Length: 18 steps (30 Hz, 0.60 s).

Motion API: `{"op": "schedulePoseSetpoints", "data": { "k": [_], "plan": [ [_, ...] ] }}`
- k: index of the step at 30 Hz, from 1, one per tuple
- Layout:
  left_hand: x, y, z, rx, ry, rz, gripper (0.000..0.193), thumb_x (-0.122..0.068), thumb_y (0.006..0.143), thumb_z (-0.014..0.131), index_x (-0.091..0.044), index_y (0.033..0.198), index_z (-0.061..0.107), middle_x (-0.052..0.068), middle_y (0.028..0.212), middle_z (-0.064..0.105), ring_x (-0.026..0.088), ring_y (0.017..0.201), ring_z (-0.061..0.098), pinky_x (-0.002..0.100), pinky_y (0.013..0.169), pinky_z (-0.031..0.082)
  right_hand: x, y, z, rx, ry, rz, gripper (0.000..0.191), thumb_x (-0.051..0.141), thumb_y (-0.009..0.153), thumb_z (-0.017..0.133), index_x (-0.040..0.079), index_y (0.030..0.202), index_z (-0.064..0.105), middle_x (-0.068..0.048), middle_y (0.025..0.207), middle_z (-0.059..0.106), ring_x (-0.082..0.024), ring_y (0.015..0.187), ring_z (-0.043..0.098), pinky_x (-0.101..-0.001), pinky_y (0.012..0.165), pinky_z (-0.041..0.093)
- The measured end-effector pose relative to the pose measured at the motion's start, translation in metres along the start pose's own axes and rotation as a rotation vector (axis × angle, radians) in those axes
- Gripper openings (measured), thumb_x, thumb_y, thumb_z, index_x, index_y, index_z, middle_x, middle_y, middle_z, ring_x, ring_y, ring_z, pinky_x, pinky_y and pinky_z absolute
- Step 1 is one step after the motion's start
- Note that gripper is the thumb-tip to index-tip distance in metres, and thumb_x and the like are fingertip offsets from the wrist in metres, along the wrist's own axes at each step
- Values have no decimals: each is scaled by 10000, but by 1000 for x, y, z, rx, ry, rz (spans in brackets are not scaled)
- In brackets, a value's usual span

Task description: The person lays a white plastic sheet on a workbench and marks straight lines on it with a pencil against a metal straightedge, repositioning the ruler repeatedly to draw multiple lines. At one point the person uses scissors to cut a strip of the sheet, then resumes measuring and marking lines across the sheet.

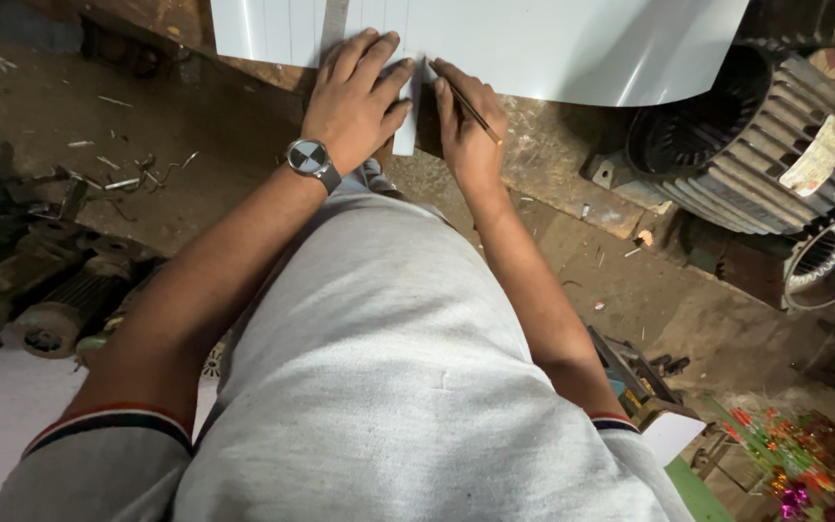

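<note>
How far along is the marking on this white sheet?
Done: several parallel lines already run across the left part of the white sheet. In hand: the left hand presses a narrow strip flat as a guide, and the right hand holds a pencil beside it. Left: the sheet's right part shows no lines.

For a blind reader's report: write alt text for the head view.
Seen from above, the left hand, with a wristwatch, presses a narrow strip against a white sheet while the right hand marks along it with a pencil. A ribbed motor housing sits at right.
</note>
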<state>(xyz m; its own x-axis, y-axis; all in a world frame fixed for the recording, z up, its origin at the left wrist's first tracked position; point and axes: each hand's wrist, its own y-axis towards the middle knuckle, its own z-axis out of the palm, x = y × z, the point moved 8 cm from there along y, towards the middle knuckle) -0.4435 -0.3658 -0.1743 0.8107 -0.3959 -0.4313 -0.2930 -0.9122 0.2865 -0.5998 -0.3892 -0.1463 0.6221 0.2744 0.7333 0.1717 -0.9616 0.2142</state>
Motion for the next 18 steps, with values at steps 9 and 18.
{"op": "schedulePoseSetpoints", "data": {
  "k": [9,18],
  "plan": [
    [0,0,2,15,11,12,478,-283,948,779,-91,1376,688,121,1547,499,335,1454,403,513,1185,371,7,1,-5,-18,-20,-25,140,123,1041,647,47,1118,734,-130,993,754,-307,885,700,-415,817,558],
    [5,17,-1,29,53,44,443,-314,930,767,-114,1320,706,118,1503,507,329,1413,407,521,1146,372,-21,6,-9,-13,212,228,218,174,1081,585,8,1161,702,-154,1081,762,-227,996,736,-344,903,576]
  ]
}}
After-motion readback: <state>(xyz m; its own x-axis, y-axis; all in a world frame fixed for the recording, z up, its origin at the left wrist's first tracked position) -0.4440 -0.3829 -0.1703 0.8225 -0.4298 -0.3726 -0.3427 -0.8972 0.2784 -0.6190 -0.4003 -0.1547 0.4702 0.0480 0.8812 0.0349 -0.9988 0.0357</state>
